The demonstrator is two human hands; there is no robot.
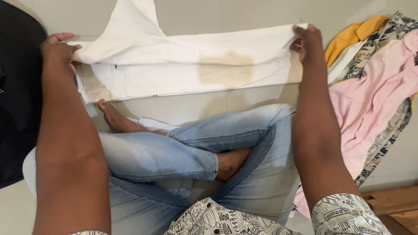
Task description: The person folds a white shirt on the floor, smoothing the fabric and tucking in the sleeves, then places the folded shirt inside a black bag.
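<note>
Your left hand (58,50) grips the left end of the white trousers (183,65), fingers curled over the folded edge. Your right hand (307,43) pinches the right end between thumb and fingers. The two hands are well apart, and the trousers stretch between them, folded lengthwise and lying flat on the pale floor (196,106) in front of your crossed legs. A yellowish stain (226,69) marks the cloth right of the middle. Your bare foot (115,117) rests just below the trousers. To your right lies a pile of clothes (374,87), with a pink garment on top and a yellow one behind. A black cloth (17,87) lies to your left.
</note>
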